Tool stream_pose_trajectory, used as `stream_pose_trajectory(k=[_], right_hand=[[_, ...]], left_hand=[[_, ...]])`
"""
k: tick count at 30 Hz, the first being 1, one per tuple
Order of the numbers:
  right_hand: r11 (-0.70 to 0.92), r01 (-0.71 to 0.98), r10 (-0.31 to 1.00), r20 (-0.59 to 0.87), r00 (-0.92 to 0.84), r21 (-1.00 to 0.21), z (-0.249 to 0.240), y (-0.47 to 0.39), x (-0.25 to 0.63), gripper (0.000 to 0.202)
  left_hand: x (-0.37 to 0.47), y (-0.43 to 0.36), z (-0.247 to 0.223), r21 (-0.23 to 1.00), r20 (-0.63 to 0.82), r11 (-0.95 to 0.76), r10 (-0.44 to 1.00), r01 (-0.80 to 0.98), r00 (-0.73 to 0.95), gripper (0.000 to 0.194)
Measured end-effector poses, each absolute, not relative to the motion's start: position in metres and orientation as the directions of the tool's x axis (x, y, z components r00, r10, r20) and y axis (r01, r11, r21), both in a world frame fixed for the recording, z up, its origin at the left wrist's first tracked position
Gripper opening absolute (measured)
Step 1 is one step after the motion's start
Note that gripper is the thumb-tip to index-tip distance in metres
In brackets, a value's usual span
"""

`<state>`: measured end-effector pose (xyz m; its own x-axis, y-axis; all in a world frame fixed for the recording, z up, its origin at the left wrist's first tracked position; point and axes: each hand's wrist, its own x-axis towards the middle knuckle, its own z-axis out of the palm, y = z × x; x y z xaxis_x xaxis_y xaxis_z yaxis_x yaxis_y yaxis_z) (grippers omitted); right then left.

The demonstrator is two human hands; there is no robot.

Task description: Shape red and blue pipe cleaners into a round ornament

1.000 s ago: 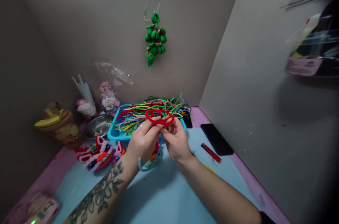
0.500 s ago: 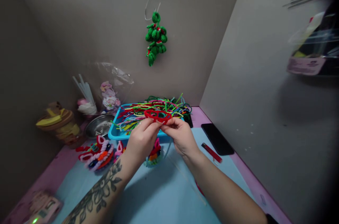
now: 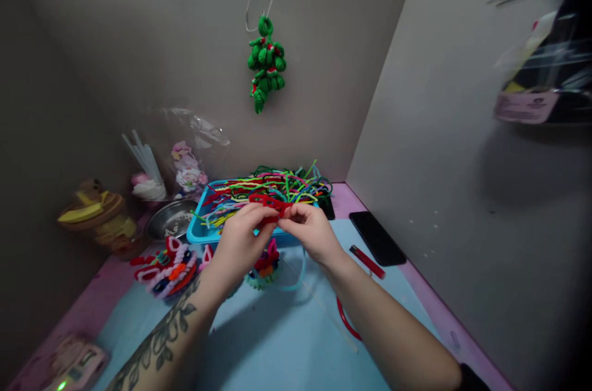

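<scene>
A looped piece of red fuzzy craft stem [image 3: 268, 201] is pinched between both hands, above the front edge of a blue tray [image 3: 197, 232]. My left hand [image 3: 245, 232] grips its near left side with thumb and fingers. Close beside it, my right hand [image 3: 309, 227] pinches the right end, and the fingertips almost meet. Below the hands, a small figure with pink, orange and pale green parts [image 3: 266, 267] is partly hidden by my left hand. A pink, red and lilac fuzzy animal head [image 3: 170, 269] sits to the left.
Many coloured stems [image 3: 282, 184] fill the tray. A metal bowl [image 3: 160, 221] and a brown pot [image 3: 111, 224] stand left. On the right lie a black phone [image 3: 377, 238] and a red cutter-like tool [image 3: 367, 261]. Green ornaments [image 3: 267, 64] hang on the back panel.
The red loop has turned from an open oval to a narrower, tilted shape between the fingers. More of the pale blue loop below the hands shows. The whole view has shifted slightly.
</scene>
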<state>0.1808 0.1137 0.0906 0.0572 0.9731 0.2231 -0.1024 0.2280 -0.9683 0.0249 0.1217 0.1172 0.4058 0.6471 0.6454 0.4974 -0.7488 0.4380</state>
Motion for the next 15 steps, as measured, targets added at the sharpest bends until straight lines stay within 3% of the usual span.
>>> stream_pose_trajectory(k=[8, 15], right_hand=[[0.279, 0.073, 0.957, 0.284, 0.056, -0.957, 0.0923, 0.113, 0.1849, 0.014], [0.358, 0.26, 0.918, 0.388, 0.077, -0.897, 0.0974, 0.1068, 0.1809, 0.011]], left_hand=[[0.0253, 0.1261, 0.1198, 0.819, 0.378, -0.472, 0.872, 0.326, 0.311, 0.022], [0.0277, 0.1255, 0.1188, 0.889, 0.328, -0.398, 0.899, 0.228, 0.289, 0.022]])
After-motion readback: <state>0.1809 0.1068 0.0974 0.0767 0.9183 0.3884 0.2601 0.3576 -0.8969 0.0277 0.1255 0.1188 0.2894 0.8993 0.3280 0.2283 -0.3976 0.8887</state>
